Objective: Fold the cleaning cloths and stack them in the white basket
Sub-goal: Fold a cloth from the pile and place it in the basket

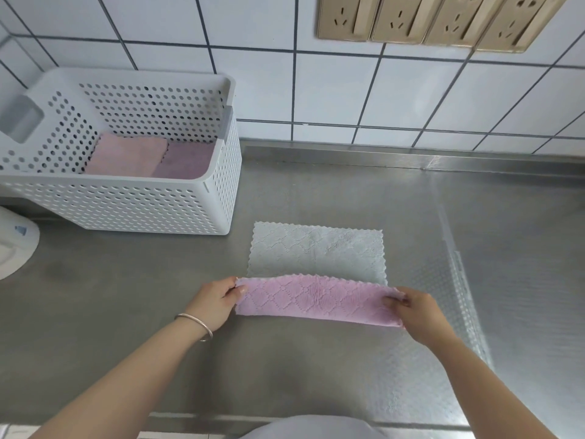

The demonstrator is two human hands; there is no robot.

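**Pink cloth pinched at both ends, fold runs away from me**

Pink cloth (316,301) spans straight between my two grips, long axis left to right across the counter (348,191). Left hand (215,304) pinches the left end between thumb and fingers; right hand (418,312) pinches the right end the same way. Lifted edge lies on the far side of both grips, over the pale green cloth (316,250), which is flat just beyond. My call: both grips travel together, away from me, to lay that edge down. White basket (126,204) sits far-left of the left grip, two folded pink cloths already inside, so the left hand is nearer for the drop.
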